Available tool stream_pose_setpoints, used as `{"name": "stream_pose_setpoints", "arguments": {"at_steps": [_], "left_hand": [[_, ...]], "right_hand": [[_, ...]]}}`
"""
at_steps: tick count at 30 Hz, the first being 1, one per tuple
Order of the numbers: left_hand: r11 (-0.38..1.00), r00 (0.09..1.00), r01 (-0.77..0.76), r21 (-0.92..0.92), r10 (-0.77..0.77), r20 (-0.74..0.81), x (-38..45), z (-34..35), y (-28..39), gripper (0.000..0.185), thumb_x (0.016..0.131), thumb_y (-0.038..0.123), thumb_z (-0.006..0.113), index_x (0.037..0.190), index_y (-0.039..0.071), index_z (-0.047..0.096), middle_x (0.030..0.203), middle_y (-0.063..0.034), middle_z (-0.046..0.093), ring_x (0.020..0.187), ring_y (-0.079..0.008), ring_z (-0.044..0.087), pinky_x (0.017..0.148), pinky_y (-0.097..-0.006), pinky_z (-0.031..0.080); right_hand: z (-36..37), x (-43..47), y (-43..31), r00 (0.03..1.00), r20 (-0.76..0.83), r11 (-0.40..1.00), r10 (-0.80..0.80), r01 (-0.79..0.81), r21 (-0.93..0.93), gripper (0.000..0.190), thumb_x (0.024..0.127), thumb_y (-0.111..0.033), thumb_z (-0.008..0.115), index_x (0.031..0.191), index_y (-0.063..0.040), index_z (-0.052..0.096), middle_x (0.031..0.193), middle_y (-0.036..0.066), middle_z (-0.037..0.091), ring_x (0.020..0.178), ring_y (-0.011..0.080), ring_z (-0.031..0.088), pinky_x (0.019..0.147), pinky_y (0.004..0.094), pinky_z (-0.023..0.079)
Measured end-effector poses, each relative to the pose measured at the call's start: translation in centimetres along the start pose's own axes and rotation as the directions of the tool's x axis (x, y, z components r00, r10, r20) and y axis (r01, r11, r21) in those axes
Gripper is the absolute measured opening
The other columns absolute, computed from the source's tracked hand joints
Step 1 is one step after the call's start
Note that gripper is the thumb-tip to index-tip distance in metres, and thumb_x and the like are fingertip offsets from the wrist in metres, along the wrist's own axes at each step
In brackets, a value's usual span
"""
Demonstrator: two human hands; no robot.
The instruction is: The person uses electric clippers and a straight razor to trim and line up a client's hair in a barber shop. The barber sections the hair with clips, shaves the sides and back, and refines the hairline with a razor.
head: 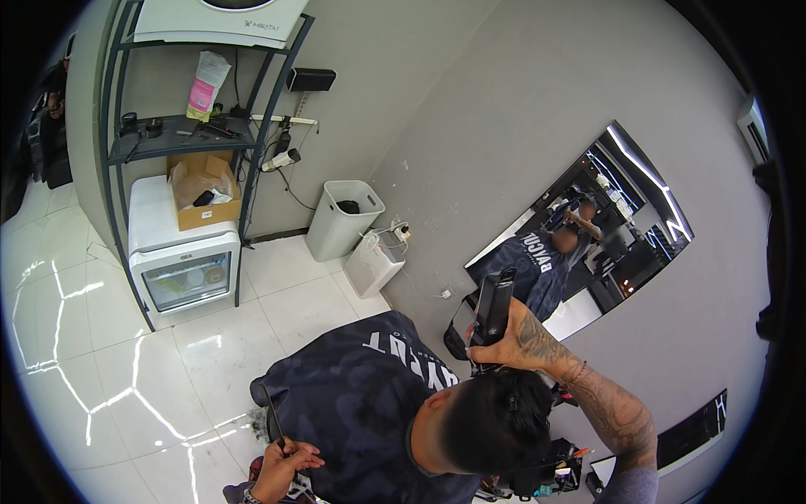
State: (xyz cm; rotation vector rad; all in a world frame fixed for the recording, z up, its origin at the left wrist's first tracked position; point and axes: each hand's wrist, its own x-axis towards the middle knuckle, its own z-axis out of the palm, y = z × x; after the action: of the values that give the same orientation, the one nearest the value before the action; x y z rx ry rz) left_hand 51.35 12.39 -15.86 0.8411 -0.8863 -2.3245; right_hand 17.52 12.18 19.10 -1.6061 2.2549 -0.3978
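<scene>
A person sits before me under a dark patterned barber cape [352, 384] with white lettering. Their short black hair [497, 428] is faded at the side, and a small dark clip [513, 403] sits in the longer top hair. My right hand [513, 340] grips a black hair clipper [494, 305] just beyond the front of the head; the hand hides its lower end. At the lower left, my left hand [286, 466] holds a thin black comb [272, 409] over the edge of the cape, apart from the hair.
A wall mirror [604, 233] hangs beyond my right hand. Barber supplies crowd a surface [560, 469] at lower right. Farther off stand a grey bin [343, 220], a white appliance [374, 268], a metal shelf rack [182, 135] and a small glass-door fridge [186, 271]. Cut hair [258, 422] lies on the tiles.
</scene>
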Motion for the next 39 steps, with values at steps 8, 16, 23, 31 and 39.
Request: {"name": "stream_pose_setpoints", "arguments": {"at_steps": [8,16,23,31,39], "left_hand": [[0.99,1.0,0.001,-0.138,-0.001,-0.004,2.1,-0.7,-0.3,0.02,0.101,0.0,0.062,0.085,0.003,0.05,0.101,-0.0255,0.072,0.088,-0.0364,0.078,0.081,-0.0434,0.066],[0.992,1.0,0.017,-0.124,-0.017,0.004,2.9,-1.0,0.6,0.02,0.1,0.001,0.064,0.085,0.002,0.051,0.101,-0.0263,0.072,0.087,-0.0362,0.078,0.08,-0.0451,0.066],[0.998,0.999,0.018,-0.054,-0.017,0.032,3.0,-0.8,1.9,0.015,0.104,0.01,0.063,0.095,-0.001,0.059,0.094,-0.0195,0.075,0.083,-0.0278,0.077,0.075,-0.0372,0.063],[0.998,0.994,-0.048,0.036,0.044,0.103,1.8,0.7,5.5,0.035,0.11,0.033,0.059,0.095,0.003,0.068,0.079,-0.0069,0.072,0.07,-0.0152,0.071,0.064,-0.0286,0.055],[0.994,0.987,-0.059,-0.09,0.072,0.144,-3.0,2.5,5.3,0.047,0.114,0.031,0.052,0.071,0.013,0.048,0.065,0.0013,0.047,0.055,-0.0085,0.04,0.051,-0.0262,0.032]], "right_hand": [[-2.7,-1.2,-2.6,0.996,-0.049,0.971,0.075,-0.061,0.232,0.052,0.076,-0.007,0.09,0.111,-0.003,0.052,0.093,0.006,0.072,0.096,0.0177,0.074,0.086,0.0356,0.062],[-1.8,-1.1,-2.2,0.993,0.02,0.968,0.114,-0.116,0.222,0.057,0.076,-0.006,0.09,0.116,-0.005,0.05,0.099,0.01,0.073,0.099,0.0198,0.074,0.088,0.0373,0.061],[-1.0,-0.5,-0.2,0.994,-0.011,0.978,0.109,-0.105,0.182,0.056,0.074,-0.012,0.09,0.116,-0.002,0.053,0.096,0.003,0.072,0.089,0.0119,0.072,0.081,0.0298,0.061],[-0.9,0.1,2.2,0.948,-0.288,0.979,0.137,-0.085,0.186,0.051,0.073,-0.004,0.087,0.112,-0.005,0.055,0.094,0.006,0.072,0.087,0.0146,0.072,0.078,0.0325,0.062],[-7.8,-17.5,2.5,0.334,-0.935,0.92,-0.117,0.392,0.025,0.059,0.088,0.003,0.075,0.134,-0.008,0.04,0.116,0.011,0.062,0.116,0.0253,0.061,0.115,0.0471,0.044]]}}
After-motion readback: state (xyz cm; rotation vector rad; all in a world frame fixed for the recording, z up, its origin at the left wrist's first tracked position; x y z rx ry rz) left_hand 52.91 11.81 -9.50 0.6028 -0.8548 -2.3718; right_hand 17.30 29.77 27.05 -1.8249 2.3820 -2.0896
